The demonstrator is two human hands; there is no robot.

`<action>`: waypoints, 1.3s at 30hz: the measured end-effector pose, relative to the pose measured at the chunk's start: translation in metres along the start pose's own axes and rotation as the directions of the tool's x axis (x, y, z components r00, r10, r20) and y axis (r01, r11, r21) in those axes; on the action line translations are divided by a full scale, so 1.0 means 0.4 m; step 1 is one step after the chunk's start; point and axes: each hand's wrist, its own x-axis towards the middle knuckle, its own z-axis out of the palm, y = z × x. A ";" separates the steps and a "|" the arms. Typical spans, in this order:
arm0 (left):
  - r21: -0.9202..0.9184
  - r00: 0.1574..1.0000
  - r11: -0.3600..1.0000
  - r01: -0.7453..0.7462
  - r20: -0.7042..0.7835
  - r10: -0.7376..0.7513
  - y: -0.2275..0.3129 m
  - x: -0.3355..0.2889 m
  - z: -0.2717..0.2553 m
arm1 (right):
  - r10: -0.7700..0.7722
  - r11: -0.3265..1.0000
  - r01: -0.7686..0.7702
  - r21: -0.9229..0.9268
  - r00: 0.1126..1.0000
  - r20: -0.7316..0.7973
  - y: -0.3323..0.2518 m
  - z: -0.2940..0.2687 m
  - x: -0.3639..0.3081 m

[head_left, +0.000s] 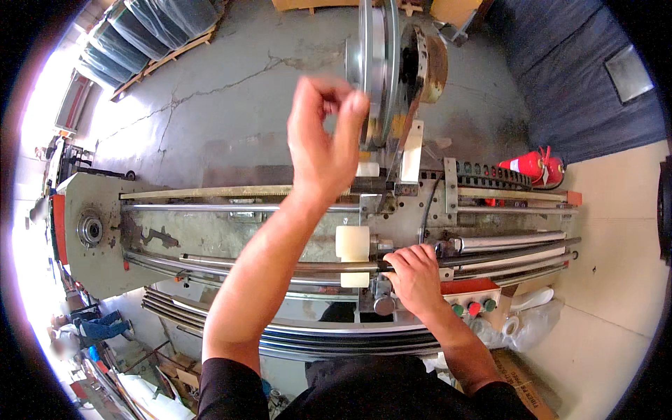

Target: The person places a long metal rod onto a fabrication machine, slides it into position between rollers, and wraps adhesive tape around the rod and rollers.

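Observation:
My left hand [322,136] is raised beside a large metal reel [374,63], with thumb and forefinger curled together. Some blur covers its fingertips, and whatever they pinch cannot be made out. Lower and to the right, my right hand [416,276] wraps over a long metal rod [329,267] that runs across the machine. Just left of that hand stand cream-coloured plastic rollers [352,243] on a metal carriage. A round metal knob [383,305] sits below the rod, close to my right fingers.
A red control box [469,287] with coloured buttons is mounted right of the carriage. The grey machine end housing [91,227] stands at left. Red fire extinguishers [528,166] are behind at right. Wrapped rolls [143,35] rest on a pallet at far left. Another person [101,327] appears at lower left.

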 end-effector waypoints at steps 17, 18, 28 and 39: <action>-0.336 0.700 0.621 0.708 0.442 -0.561 -0.341 0.559 0.084 | 0.023 0.999 -0.023 0.039 1.000 -0.013 -0.010 0.007 0.002; -0.345 0.680 0.592 0.728 0.471 -0.562 -0.364 0.546 0.078 | 0.014 0.999 -0.014 0.048 1.000 0.001 -0.010 0.005 0.000; 0.230 0.487 0.509 0.829 0.149 -0.861 -0.624 -0.393 -0.176 | 0.006 0.997 -0.007 0.075 1.000 0.021 -0.004 0.008 -0.024; 0.374 0.437 0.701 0.608 0.579 -0.688 -0.610 -0.441 -0.110 | 0.021 0.997 -0.025 0.072 0.998 0.058 -0.008 0.014 -0.046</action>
